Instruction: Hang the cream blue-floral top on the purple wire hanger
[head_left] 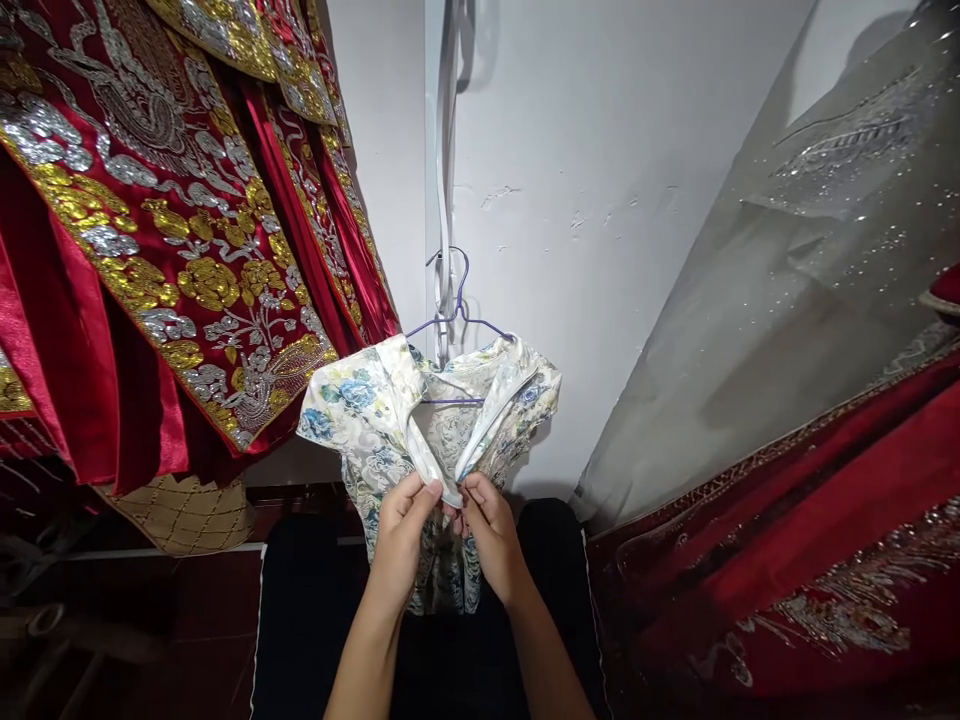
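A small cream dress with blue and yellow flowers (pixel 360 420) hangs on a purple wire hanger (pixel 459 312) against a white wall. My left hand (pixel 401 535) pinches the left edge of the open neckline. My right hand (pixel 491 535) pinches the right edge, close beside the left hand. Both hands meet at the bottom of the opening, fingers closed on the white-trimmed fabric. The dress's lower part hangs down behind my hands.
Red robes with heavy gold and silver embroidery (pixel 172 230) hang at the left. A grey glittery cover (pixel 810 300) lies over a red embroidered garment (pixel 810 580) at the right. A white strap (pixel 444 150) runs down the wall. A black surface (pixel 315 620) lies below.
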